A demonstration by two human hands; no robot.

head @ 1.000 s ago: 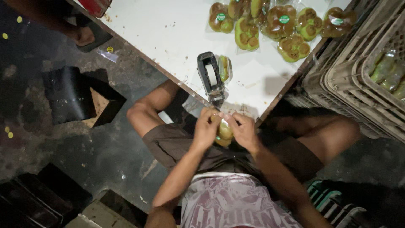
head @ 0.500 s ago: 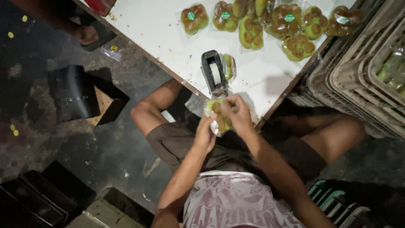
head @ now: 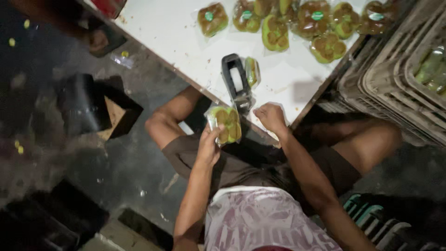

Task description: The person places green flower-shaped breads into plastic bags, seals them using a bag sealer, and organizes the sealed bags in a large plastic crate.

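Nearby, tape dispenser [head: 237,83] between bagged fruit [head: 225,123], packed bags [head: 297,23].

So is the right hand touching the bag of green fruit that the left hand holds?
Apart. The head view shows the right hand closed near the table edge, with dark space between it and the bag of green fruit gripped by the left hand.

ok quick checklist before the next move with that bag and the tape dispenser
1. Left hand has the bag in a firm hold: ok, its fingers wrap the bag's side.
2. Right hand free: ok, it holds nothing that shows and rests at the table edge.
3. Dispenser within reach: ok, it stands on the table just above the bag.
4. Bag neck twisted shut: cannot tell.
5. Room on the table for the bag: ok, bare top lies below the finished packs.
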